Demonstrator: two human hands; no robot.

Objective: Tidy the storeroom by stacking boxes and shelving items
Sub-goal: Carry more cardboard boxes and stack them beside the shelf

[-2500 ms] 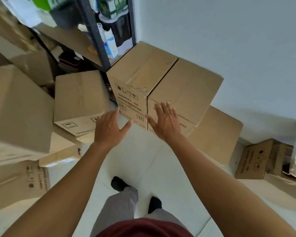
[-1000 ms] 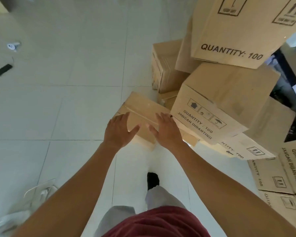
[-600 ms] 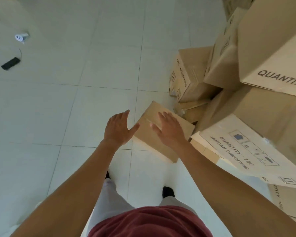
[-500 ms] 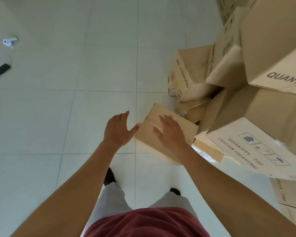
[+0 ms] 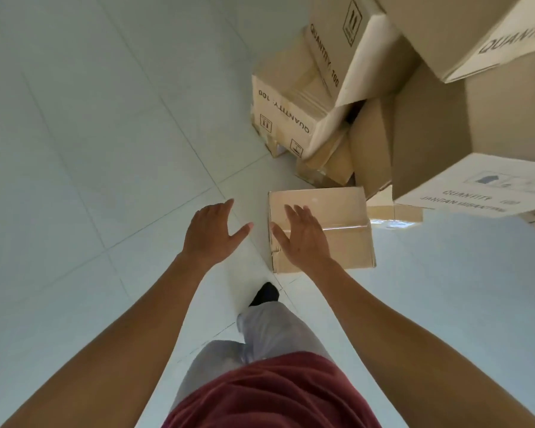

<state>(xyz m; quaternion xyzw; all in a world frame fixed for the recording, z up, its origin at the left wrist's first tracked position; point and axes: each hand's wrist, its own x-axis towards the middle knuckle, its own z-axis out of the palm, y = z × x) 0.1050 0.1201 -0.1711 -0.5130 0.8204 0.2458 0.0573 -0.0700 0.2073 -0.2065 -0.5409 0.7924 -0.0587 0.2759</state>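
A small taped cardboard box (image 5: 337, 217) lies on the pale tiled floor (image 5: 99, 143) just ahead of my feet. My right hand (image 5: 300, 239) hovers over its left half with fingers spread and straight, holding nothing; whether it touches the box is unclear. To the left of the box my left hand (image 5: 210, 233) is spread open above the floor, clear of the box.
A pile of larger cardboard boxes rises at the right, with one printed "QUANTITY: 100" (image 5: 288, 103) on the floor behind the small box and a big one (image 5: 476, 149) overhanging at the right. My leg and dark shoe (image 5: 264, 293) stand just below the small box.
My view has swung from the shelf-side boxes to the floor. The small box now sits squarer and closer under my right hand; both hands stay spread open.
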